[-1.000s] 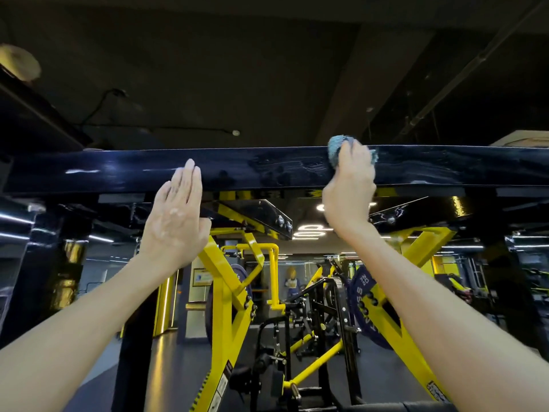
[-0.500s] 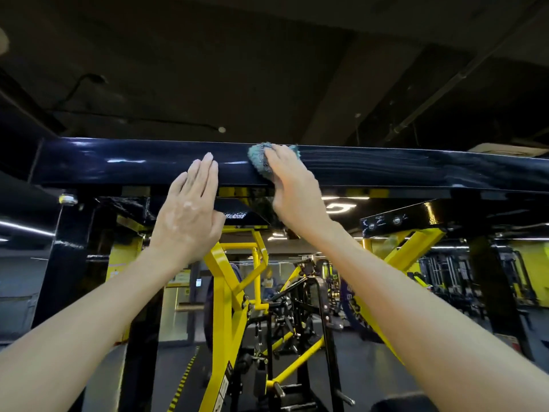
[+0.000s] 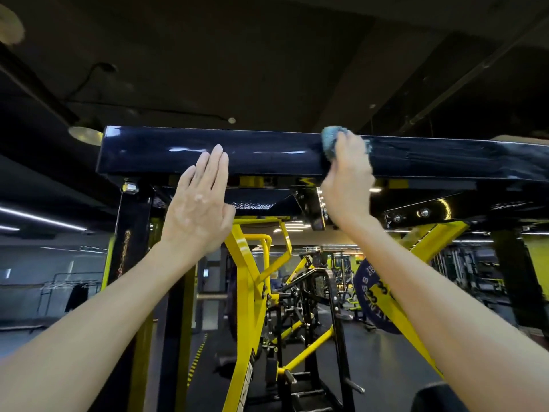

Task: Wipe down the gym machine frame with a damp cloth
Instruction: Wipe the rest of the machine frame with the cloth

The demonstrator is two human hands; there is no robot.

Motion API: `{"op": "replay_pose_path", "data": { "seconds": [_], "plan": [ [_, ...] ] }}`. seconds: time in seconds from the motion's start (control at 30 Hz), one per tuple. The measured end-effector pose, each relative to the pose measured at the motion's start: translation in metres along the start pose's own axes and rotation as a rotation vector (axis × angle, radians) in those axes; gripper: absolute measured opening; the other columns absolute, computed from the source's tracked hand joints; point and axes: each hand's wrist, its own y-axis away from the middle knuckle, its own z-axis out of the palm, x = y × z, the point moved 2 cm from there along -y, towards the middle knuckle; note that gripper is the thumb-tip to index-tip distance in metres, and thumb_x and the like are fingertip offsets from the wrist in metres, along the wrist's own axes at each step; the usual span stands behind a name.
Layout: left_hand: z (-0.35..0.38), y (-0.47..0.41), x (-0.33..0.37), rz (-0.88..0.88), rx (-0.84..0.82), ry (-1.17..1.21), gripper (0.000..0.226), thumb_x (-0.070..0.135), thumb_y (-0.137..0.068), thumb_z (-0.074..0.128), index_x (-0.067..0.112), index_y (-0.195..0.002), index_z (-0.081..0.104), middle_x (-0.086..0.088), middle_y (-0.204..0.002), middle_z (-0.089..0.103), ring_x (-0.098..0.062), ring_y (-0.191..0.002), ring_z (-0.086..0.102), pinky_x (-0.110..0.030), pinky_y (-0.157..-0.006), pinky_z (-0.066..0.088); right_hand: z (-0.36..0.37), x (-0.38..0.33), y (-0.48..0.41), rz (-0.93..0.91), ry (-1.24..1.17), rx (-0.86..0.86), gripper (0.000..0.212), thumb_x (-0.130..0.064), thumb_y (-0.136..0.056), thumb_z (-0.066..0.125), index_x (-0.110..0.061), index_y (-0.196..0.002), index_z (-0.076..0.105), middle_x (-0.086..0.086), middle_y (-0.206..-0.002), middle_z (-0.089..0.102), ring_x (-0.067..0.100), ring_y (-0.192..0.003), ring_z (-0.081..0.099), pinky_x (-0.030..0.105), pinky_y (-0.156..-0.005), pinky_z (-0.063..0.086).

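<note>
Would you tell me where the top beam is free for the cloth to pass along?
The face of the beam is bare between the left hand and the cloth in the right hand, and rightward beyond it. Underneath is crowded: bolted bracket, yellow struts.

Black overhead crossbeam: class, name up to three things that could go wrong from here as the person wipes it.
1. The bunched blue cloth sits at the black crossbeam's top edge under the right hand; a loose grip could drop it.
2. The left hand appears to rest flat on the glossy beam face and might slip if it is wet.
3. Both arms reach overhead; balance may suffer.
</note>
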Motion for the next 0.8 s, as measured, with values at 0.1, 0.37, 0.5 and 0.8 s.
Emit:
{"op": "replay_pose_path", "data": {
  "seconds": [0.1,0.37,0.5,0.8],
  "plan": [
    [0.005,0.000,0.004,-0.037,0.001,0.014,0.076,0.010,-0.086,0.053,-0.004,-0.153,0.021,-0.021,-0.161,0.020,-0.034,-0.150,0.018,-0.042,-0.121,0.015,0.022,-0.042,0.011,-0.105,-0.112,-0.065,0.046,0.003,-0.086,0.058,0.001,-0.131,0.051,0.017,-0.133,0.052,0.030,-0.126,0.047,0.046,-0.108,0.041],
    [0.001,0.002,0.002,-0.035,-0.025,-0.011,0.080,0.004,-0.081,0.056,-0.003,-0.153,0.023,-0.021,-0.160,0.023,-0.034,-0.149,0.022,-0.046,-0.119,0.022,0.004,-0.012,0.000,-0.412,-0.053,-0.338,0.058,0.006,-0.088,0.058,-0.001,-0.143,0.043,0.014,-0.147,0.045,0.029,-0.140,0.037,0.042,-0.116,0.032],
    [-0.001,0.002,0.003,-0.038,-0.044,-0.011,0.080,0.004,-0.082,0.056,-0.003,-0.154,0.022,-0.021,-0.161,0.021,-0.033,-0.150,0.020,-0.043,-0.120,0.018,-0.016,0.026,0.000,-0.252,-0.044,-0.219,0.051,0.004,-0.092,0.054,0.000,-0.142,0.044,0.017,-0.144,0.046,0.031,-0.135,0.042,0.031,-0.106,0.030],
    [0.004,0.002,0.005,-0.056,-0.048,0.023,0.085,0.012,-0.083,0.056,0.000,-0.155,0.014,-0.018,-0.164,0.013,-0.029,-0.152,0.010,-0.039,-0.123,0.011,0.017,-0.034,0.013,-0.106,-0.085,-0.091,0.055,0.010,-0.082,0.055,0.005,-0.136,0.047,0.022,-0.141,0.047,0.036,-0.135,0.038,0.051,-0.113,0.032]
  ]
}}
